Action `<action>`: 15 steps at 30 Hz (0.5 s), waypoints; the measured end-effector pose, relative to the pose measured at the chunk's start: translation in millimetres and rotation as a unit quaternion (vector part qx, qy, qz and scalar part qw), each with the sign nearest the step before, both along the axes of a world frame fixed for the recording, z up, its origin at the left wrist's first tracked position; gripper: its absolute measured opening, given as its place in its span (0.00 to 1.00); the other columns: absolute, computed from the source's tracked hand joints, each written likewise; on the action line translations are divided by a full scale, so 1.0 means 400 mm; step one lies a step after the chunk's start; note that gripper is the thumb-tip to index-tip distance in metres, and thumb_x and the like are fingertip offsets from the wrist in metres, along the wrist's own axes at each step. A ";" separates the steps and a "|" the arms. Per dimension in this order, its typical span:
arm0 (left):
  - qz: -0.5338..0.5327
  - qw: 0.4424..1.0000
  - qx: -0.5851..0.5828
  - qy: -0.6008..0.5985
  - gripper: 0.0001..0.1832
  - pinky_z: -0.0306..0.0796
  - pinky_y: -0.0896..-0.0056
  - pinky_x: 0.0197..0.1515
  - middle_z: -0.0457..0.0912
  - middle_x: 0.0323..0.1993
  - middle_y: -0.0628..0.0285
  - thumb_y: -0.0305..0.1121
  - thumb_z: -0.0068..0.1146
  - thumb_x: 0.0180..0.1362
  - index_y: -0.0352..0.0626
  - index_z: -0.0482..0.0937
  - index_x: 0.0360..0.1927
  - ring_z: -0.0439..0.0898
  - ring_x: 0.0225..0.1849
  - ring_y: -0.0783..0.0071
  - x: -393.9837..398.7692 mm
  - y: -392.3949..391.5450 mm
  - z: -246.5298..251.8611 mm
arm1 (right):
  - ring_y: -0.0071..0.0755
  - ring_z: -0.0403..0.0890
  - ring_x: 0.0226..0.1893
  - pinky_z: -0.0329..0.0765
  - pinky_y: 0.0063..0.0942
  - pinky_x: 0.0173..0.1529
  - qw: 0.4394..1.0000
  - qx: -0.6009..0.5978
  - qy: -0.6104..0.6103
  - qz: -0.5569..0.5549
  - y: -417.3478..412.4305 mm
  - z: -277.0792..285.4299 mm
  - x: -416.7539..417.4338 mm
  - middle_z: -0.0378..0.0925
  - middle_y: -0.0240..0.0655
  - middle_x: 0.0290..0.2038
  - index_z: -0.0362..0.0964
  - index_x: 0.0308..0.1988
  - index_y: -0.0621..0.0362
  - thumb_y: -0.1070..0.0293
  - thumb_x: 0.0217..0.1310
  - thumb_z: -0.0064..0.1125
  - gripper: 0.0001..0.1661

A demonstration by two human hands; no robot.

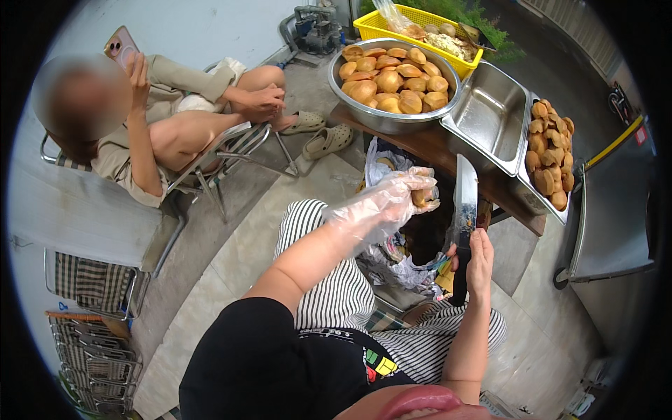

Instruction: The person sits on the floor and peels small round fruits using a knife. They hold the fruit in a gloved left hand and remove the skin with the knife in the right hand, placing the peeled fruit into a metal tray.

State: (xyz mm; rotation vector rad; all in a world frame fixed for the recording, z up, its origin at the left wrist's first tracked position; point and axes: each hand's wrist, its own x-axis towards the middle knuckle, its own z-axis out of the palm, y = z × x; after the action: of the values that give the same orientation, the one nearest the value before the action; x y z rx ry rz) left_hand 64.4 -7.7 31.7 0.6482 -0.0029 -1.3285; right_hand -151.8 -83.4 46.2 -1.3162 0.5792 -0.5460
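My left hand (407, 194), in a clear plastic glove, holds a small brown piece of fruit or vegetable (419, 197) over a dark opening lined with plastic bags. My bare right hand (476, 262) grips the black handle of a broad-bladed knife (465, 199), its blade pointing up and bits stuck to it. Beyond them a round steel bowl (336, 86) of peeled-looking orange-brown pieces stands on a wooden table (409, 137). Beside it are a bare-bottomed steel pan (488, 115) and a narrower pan (556, 212) heaped with brown pieces.
A yellow plastic basket (362, 25) with pale shreds and round pieces stands behind the bowl. A seated person (178, 131) holds a phone on a folding chair at the left. Plastic bags (404, 273) lie below my hands. A metal cart (611, 210) stands at the right.
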 end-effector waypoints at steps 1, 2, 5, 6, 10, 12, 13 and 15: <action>-0.015 0.999 -0.039 -0.032 0.20 0.75 0.53 0.48 0.74 0.35 0.62 0.21 0.60 0.52 0.41 0.71 0.49 0.77 0.38 0.68 0.010 0.015 0.022 | 0.22 0.68 0.12 0.66 0.17 0.17 1.000 0.007 -0.007 -0.002 -0.002 0.008 0.002 0.75 0.38 0.21 0.61 0.33 0.57 0.57 0.73 0.36 0.18; -0.029 0.994 -0.078 -0.065 0.22 0.74 0.53 0.50 0.74 0.37 0.62 0.19 0.59 0.52 0.40 0.69 0.51 0.77 0.41 0.66 0.025 0.034 0.049 | 0.22 0.68 0.12 0.66 0.17 0.18 1.000 0.014 -0.015 -0.004 -0.003 0.015 0.002 0.75 0.38 0.21 0.61 0.33 0.57 0.57 0.73 0.36 0.18; -0.042 0.972 -0.138 -0.183 0.32 0.73 0.56 0.53 0.73 0.42 0.61 0.21 0.63 0.50 0.35 0.64 0.59 0.77 0.45 0.67 0.055 0.096 0.204 | 0.22 0.68 0.12 0.65 0.17 0.18 0.999 0.014 -0.036 -0.010 -0.008 0.020 0.000 0.75 0.38 0.21 0.61 0.33 0.57 0.57 0.72 0.36 0.17; -0.013 0.963 -0.106 -0.249 0.32 0.75 0.59 0.51 0.73 0.44 0.60 0.23 0.63 0.50 0.33 0.64 0.59 0.76 0.47 0.66 0.057 0.118 0.275 | 0.22 0.68 0.12 0.65 0.17 0.18 0.999 0.010 -0.038 -0.016 -0.013 0.013 -0.007 0.75 0.38 0.21 0.61 0.33 0.56 0.57 0.72 0.36 0.17; 0.047 0.853 -0.008 -0.520 0.33 0.74 0.68 0.49 0.76 0.44 0.58 0.32 0.64 0.52 0.35 0.65 0.60 0.77 0.48 0.67 0.196 0.143 0.412 | 0.20 0.67 0.13 0.65 0.16 0.19 0.999 -0.022 -0.036 0.013 -0.012 0.003 -0.004 0.74 0.37 0.22 0.60 0.32 0.57 0.58 0.73 0.35 0.17; 0.040 0.747 0.057 -0.662 0.32 0.73 0.71 0.46 0.77 0.43 0.59 0.34 0.61 0.52 0.33 0.65 0.60 0.77 0.45 0.71 0.301 0.110 0.445 | 0.20 0.67 0.13 0.65 0.16 0.19 0.999 -0.021 -0.034 0.023 -0.007 -0.006 0.002 0.74 0.36 0.21 0.60 0.32 0.57 0.58 0.73 0.35 0.16; -0.006 0.725 0.141 -0.674 0.33 0.72 0.72 0.44 0.78 0.40 0.60 0.36 0.61 0.50 0.32 0.67 0.59 0.77 0.43 0.74 0.370 0.072 0.450 | 0.20 0.67 0.13 0.65 0.16 0.19 0.999 -0.021 -0.032 0.028 -0.005 -0.009 0.005 0.74 0.36 0.21 0.60 0.32 0.56 0.59 0.73 0.35 0.16; -0.074 0.612 0.269 -0.740 0.30 0.73 0.68 0.41 0.79 0.40 0.57 0.37 0.60 0.47 0.40 0.72 0.56 0.76 0.42 0.71 0.504 -0.021 0.422 | 0.18 0.66 0.13 0.64 0.16 0.19 0.999 -0.029 -0.010 0.033 -0.002 -0.014 0.016 0.73 0.34 0.21 0.61 0.33 0.57 0.58 0.73 0.36 0.17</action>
State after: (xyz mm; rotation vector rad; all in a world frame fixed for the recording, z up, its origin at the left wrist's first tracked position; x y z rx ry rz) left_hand 266.1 -16.3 200.4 2.1684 -1.0649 -0.5420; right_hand -145.6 -84.2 40.7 -1.3783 0.5041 -0.5242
